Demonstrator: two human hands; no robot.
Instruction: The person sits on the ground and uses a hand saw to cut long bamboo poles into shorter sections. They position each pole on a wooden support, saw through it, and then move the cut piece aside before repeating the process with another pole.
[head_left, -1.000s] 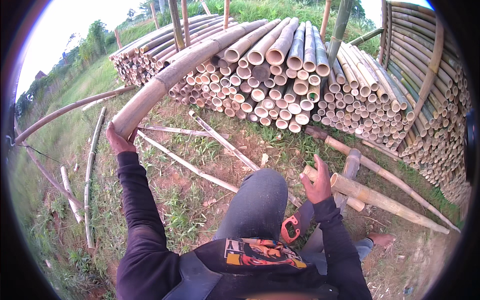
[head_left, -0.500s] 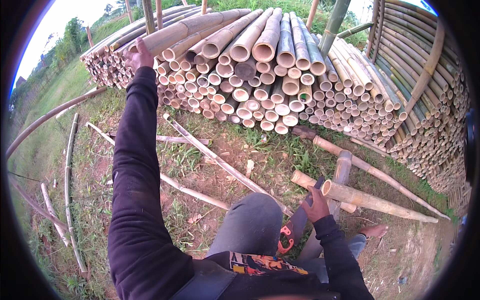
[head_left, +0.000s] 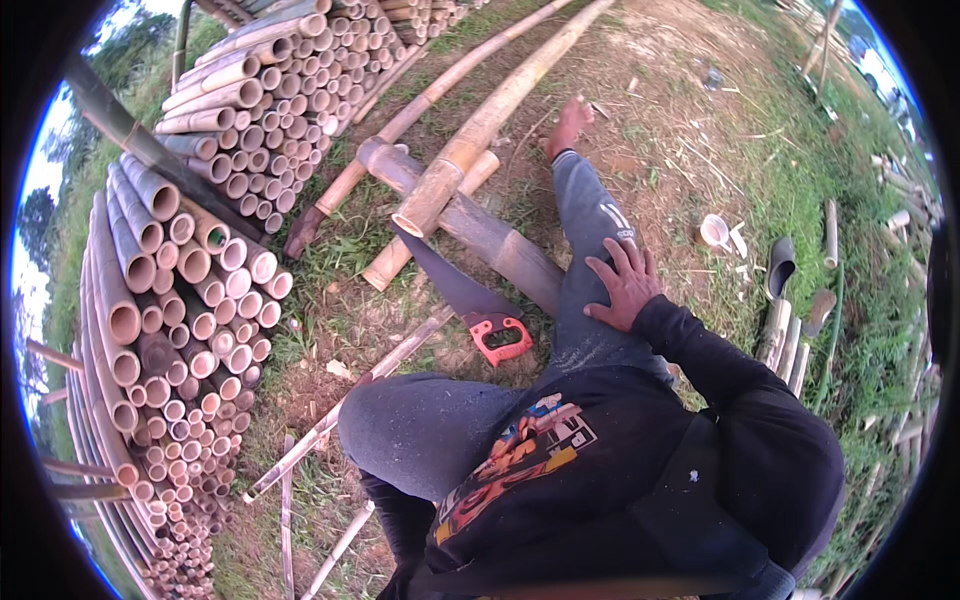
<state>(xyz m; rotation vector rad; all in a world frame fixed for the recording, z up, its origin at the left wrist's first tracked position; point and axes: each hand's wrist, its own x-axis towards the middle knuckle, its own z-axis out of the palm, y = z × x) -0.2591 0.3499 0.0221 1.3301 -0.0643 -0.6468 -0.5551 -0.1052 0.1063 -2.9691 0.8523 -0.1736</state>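
Observation:
My right hand (head_left: 622, 284) lies with fingers spread on my right thigh and holds nothing. My left hand does not show; only its dark sleeve (head_left: 398, 515) is visible beside my left knee (head_left: 400, 430). Between my legs a handsaw (head_left: 455, 285) with an orange handle lies in front of me, its blade tip close to a bamboo pole's cut end. That long bamboo pole (head_left: 470, 150) rests across a thick bamboo support (head_left: 505, 245). A shorter bamboo piece (head_left: 390, 262) crosses beneath the pole.
Stacked bamboo poles (head_left: 165, 290) fill the left, with another stack (head_left: 270, 130) behind. A thin bamboo strip (head_left: 310, 440) lies by my left knee. To the right are a white cup (head_left: 713, 231), a dark shoe (head_left: 781, 268) and bamboo offcuts (head_left: 775, 340).
My view has swung right and downward. My right hand has left the saw and moved onto my thigh. My left hand, earlier raised at the stacked bamboo, is out of sight.

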